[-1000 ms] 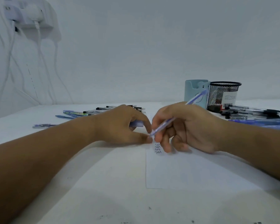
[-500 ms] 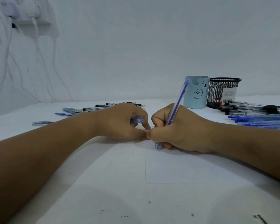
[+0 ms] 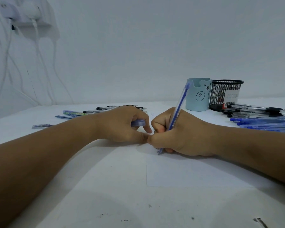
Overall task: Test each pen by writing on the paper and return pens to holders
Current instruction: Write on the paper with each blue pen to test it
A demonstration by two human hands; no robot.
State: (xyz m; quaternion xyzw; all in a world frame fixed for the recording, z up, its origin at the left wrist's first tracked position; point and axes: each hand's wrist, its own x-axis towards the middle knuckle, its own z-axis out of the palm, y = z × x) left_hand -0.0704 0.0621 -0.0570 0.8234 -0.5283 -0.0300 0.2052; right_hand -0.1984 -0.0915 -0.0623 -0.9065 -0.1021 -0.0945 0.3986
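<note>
The right hand (image 3: 179,135) is curled tight around a blue pen (image 3: 176,112). The pen stands almost straight up and leans a little to the right at the top. Its tip touches the paper (image 3: 196,173), right by some small written marks. The side of this hand rests on the paper, and its arm comes in from the right. The left hand (image 3: 122,125) lies on the white table (image 3: 72,186) just beside the right one, and the two thumbs touch. Its fingers are curled around a small light purple thing, maybe the pen cap (image 3: 138,123). The left arm comes in from the left, low on the table. Behind the hands stand a light blue bear holder (image 3: 199,96) and a black mesh holder (image 3: 225,94), side by side. More pens lie on the table at the left (image 3: 89,111) and at the right (image 3: 260,117).
</note>
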